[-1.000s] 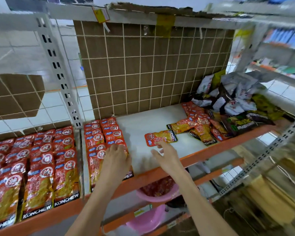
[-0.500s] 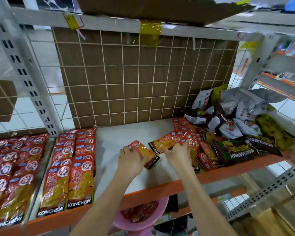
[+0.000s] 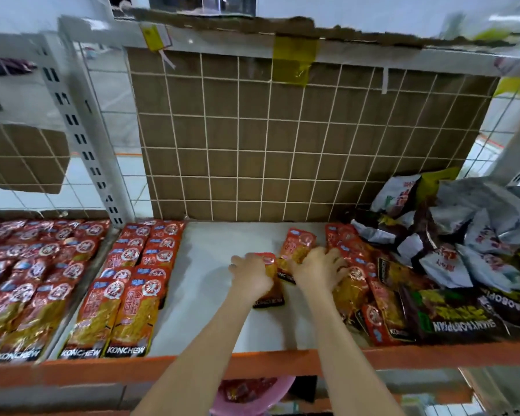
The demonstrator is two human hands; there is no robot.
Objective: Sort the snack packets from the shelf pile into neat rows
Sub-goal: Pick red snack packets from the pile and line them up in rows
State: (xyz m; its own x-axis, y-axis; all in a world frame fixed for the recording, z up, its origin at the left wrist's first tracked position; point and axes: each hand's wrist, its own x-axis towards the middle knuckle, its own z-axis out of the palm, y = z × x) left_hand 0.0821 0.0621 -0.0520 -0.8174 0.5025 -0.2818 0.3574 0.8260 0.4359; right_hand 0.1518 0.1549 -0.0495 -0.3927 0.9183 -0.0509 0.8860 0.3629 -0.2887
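A shop or its stockroom. Slotted grey steel uprights (image 3: pixel 81 127) carry orange-edged shelf boards (image 3: pixel 282 363); white wire grid panels backed with brown cardboard (image 3: pixel 282 145) close the far side. Identical red snack packets marked KONCHEW (image 3: pixel 126 283) lie in rows at left, mixed packets in a pile (image 3: pixel 451 250) at right. A yellow tag (image 3: pixel 152 37) hangs from the upper shelf edge.
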